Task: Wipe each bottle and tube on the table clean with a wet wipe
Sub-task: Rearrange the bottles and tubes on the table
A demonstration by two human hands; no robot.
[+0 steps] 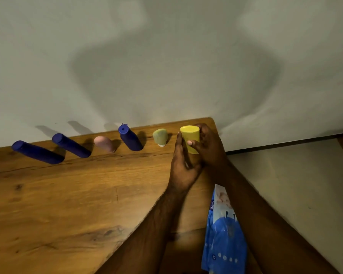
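While both hands, right hand (208,147) gripping and left hand (183,165) flat against it, hold the yellow tube (190,138), no wipe shows; five others (130,139) on the table (67,194) wait.

Blue wipes pack (224,232) at the table's near right: partial white letters "nee" on its edge; remaining print too blurred to read.

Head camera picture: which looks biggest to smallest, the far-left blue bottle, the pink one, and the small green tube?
1. Far-left blue bottle, clearly the longest.
2. and 3. Pink bottle and green tube look about alike; wide-angle distortion makes ranking them unsure.
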